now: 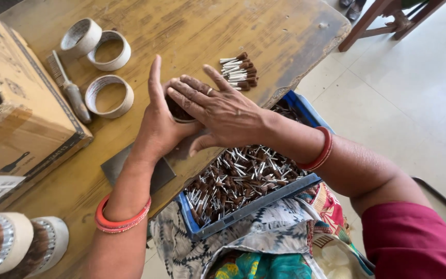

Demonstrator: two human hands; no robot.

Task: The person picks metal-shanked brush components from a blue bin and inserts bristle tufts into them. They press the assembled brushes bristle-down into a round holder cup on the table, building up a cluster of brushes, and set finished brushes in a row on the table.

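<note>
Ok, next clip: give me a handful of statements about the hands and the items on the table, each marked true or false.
1. The left hand and right hand close around a ring filled with brush tips. True.
2. Three empty rings lie on the table. True.
3. The blue tray on the lap is empty. False: it is full of small metal-stemmed brush tips.
4. A small pile of brush tips lies beyond the hands. True.
5. The comb is in the right hand. False: it lies beside the cardboard box.
</note>
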